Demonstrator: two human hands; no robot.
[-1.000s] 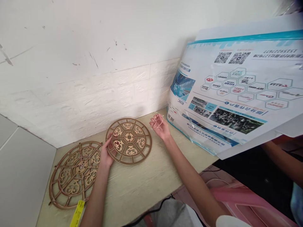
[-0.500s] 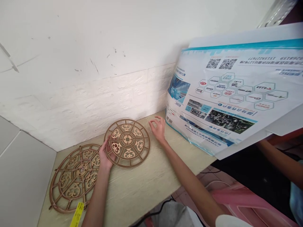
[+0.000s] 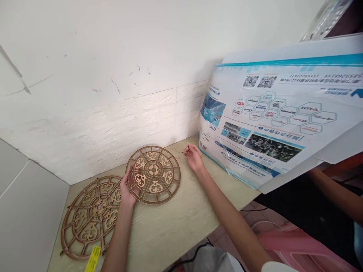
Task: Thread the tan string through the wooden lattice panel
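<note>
A round openwork disc (image 3: 154, 170), brown with gold scroll ornaments, is tilted up above the table. My left hand (image 3: 129, 186) grips it by its left edge, the fingers passing behind the rim. To the disc's right, my right hand (image 3: 194, 156) pinches a thin pale string (image 3: 183, 155) between thumb and fingertips. The string curls from there toward the disc's upper right rim; whether it is tied to the disc I cannot tell. A larger, similar openwork disc (image 3: 85, 221) lies flat on the table at the left, partly covered by my left forearm.
A yellow label (image 3: 93, 258) lies at the larger disc's near edge. A big printed white and blue sheet (image 3: 272, 117) leans at the right. The white wall (image 3: 99, 94) borders the pale table (image 3: 164, 226). A pink plastic stool (image 3: 295, 245) and another person's arm (image 3: 336, 190) are at the lower right.
My right hand has shifted slightly right and its fingers have turned inward, with the string now showing more clearly as a loose curl. The disc stays in my left hand.
</note>
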